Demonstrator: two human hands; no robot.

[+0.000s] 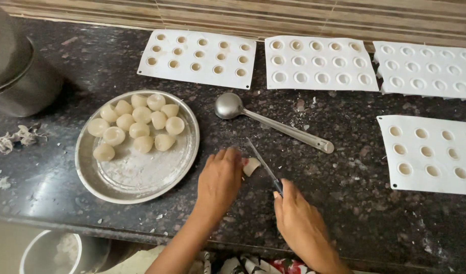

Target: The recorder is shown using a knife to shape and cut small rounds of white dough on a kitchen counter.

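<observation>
Gripping a small knife (263, 165), the right hand (300, 223) sets its blade against a pale dome-shaped piece (252, 166) that the left hand (220, 180) pins to the dark counter (355, 193) with its fingertips. About a dozen similar pieces (136, 124) already sit on the steel plate (141, 177) just left, so the work looks well along. Four white moulds (319, 63) behind and to the right show only hollow cups, and a ladle (273, 124) lies between.

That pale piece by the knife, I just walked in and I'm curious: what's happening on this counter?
A person's left hand pins a small pale dome-shaped piece to the dark stone counter while the right hand sets a knife against it. A round steel plate to the left holds more pale domes. A metal spoon and four white moulds lie beyond.
</observation>
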